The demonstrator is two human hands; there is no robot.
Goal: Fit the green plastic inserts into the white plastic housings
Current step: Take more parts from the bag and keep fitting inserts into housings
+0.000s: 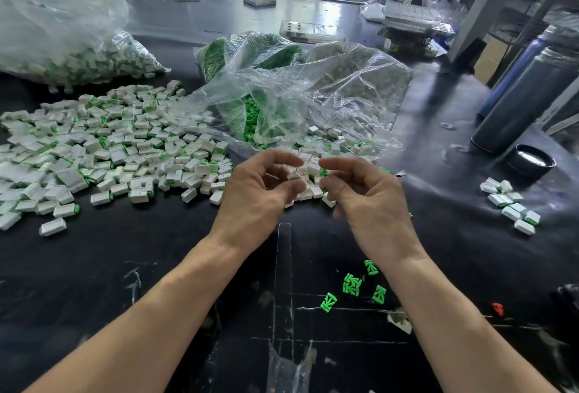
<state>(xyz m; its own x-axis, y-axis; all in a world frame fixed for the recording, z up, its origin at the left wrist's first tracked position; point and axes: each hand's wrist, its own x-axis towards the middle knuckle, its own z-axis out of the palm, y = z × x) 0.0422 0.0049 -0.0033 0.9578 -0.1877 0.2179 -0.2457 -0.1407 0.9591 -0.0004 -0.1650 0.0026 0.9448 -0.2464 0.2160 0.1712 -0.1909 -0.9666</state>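
Both hands are raised together at the centre of the frame, over a black desk (156, 267). The left hand (257, 192) has its fingers curled and pinches a small white housing (294, 176) between thumb and fingertips. The right hand (366, 195) is likewise curled, pinching a green insert (323, 172) of which only a small part shows at the fingertips. The two hands are close but not touching; the housing and insert sit just apart.

A large spread of white housings (103, 148), many with green showing at one end, covers the left of the frame. Behind it, upper left, lies a clear bag of the same parts (62, 48). At centre, above the hands, an opened clear plastic bag (297, 101) holds green inserts and some white housings at its mouth. Four loose green inserts (352, 283) lie on the desk at lower centre right, under the right forearm. A small group of white housings (510, 204) sits at the right edge. A red piece (498, 309) lies at lower right. Dark cylinders (526, 101) and a round black lid (531, 159) stand at upper right.
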